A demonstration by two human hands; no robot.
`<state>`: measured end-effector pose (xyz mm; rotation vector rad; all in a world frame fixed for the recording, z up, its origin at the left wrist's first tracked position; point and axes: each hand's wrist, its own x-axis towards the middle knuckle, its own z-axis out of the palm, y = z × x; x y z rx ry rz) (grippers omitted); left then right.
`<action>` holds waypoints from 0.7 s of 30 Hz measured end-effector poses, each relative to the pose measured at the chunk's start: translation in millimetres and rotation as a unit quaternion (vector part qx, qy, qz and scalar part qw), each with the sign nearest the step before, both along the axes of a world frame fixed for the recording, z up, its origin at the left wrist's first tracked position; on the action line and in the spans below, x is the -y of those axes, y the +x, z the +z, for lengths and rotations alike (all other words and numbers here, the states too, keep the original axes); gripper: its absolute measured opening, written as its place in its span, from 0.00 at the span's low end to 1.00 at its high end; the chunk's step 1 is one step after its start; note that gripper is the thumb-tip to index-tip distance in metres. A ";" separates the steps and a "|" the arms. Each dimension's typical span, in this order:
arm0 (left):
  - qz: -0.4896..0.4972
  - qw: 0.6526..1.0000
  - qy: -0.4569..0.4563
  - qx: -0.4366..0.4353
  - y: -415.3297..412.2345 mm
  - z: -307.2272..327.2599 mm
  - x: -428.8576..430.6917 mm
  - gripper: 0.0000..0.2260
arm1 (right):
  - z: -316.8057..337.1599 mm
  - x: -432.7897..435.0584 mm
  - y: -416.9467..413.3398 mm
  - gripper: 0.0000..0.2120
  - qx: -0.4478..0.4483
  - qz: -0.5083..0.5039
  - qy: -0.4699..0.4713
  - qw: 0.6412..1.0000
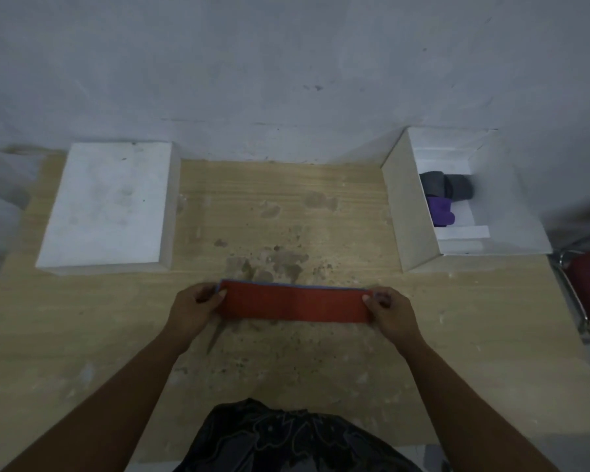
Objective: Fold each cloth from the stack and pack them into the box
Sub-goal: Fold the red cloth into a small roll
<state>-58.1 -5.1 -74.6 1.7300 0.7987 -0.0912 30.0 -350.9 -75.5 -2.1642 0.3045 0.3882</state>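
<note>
Dark patterned garment (286, 437) nearest, then left hand (198, 306) and right hand (387, 310) pinch the ends of the red cloth (295, 306) on the table (82, 335); best to keep edges square when halving it, box (406, 212) waits far right

I have both bare forearms reaching forward from the lower corners, angling in toward each other. My left hand (196, 306) pinches the left end of the cloth (293, 301), with the thumb on top and the fingers curled at the edge. My right hand (390, 311) pinches the right end the same way. Both hands are knuckles up, level with each other and well apart.
</note>
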 end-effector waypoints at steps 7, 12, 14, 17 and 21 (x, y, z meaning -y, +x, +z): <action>0.031 0.997 0.069 -0.026 16.9 -11.8 0.4 0.12 | -4.1 -6.6 5.4 0.09 0.023 -0.050 -0.056 0.997; 0.026 0.982 0.168 -0.083 13.3 -12.9 9.5 0.16 | -5.2 -13.1 -5.5 0.18 0.037 -0.053 -0.118 0.991; 0.045 0.978 0.178 -0.096 14.2 -9.9 15.0 0.19 | -3.0 -18.0 -7.6 0.22 0.008 -0.053 -0.133 0.990; 0.061 0.980 0.157 -0.106 14.5 -7.3 20.6 0.23 | -0.3 -24.1 -6.7 0.27 -0.055 -0.071 -0.127 0.988; 0.078 0.985 0.089 -0.127 13.7 -4.3 19.0 0.26 | -2.2 -23.6 -1.0 0.24 -0.115 -0.066 -0.089 0.987</action>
